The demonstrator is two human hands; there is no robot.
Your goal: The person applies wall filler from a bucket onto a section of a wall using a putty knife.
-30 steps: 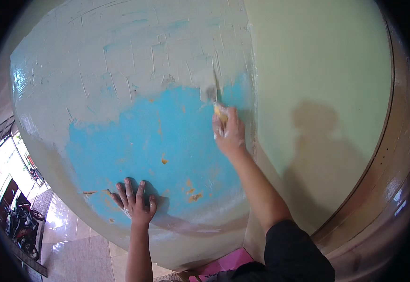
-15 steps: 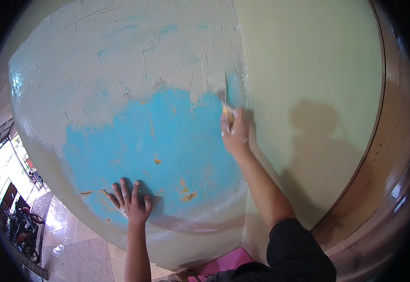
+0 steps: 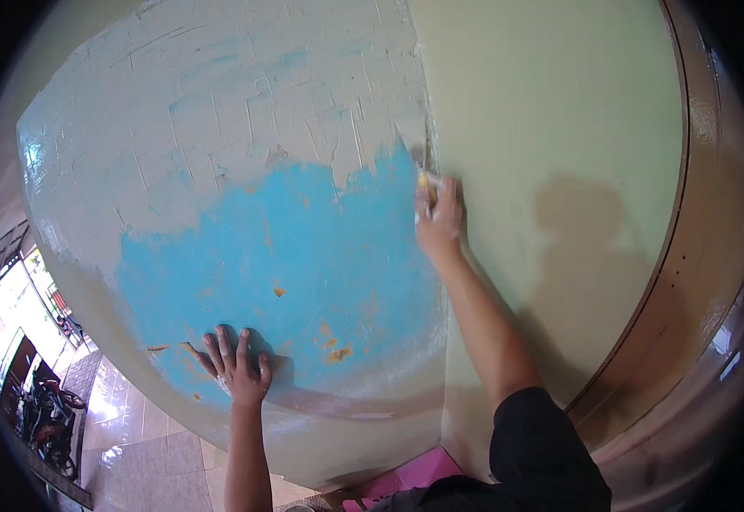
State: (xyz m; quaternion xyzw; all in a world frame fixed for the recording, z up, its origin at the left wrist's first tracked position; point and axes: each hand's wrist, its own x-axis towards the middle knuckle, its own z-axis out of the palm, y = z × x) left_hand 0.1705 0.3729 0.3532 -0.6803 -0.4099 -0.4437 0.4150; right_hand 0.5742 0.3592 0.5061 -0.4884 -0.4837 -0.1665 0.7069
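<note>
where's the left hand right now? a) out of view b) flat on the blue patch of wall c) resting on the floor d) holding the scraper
b: the left hand lies open with fingers spread against the lower edge of the blue patch, while the right hand grips the scraper higher up at the wall's corner.

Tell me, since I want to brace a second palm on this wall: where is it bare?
Free: the blue patch between the left hand and right hand, and the pale green wall right of the corner. Crowded only at the corner, where the right hand holds the putty knife.
</note>
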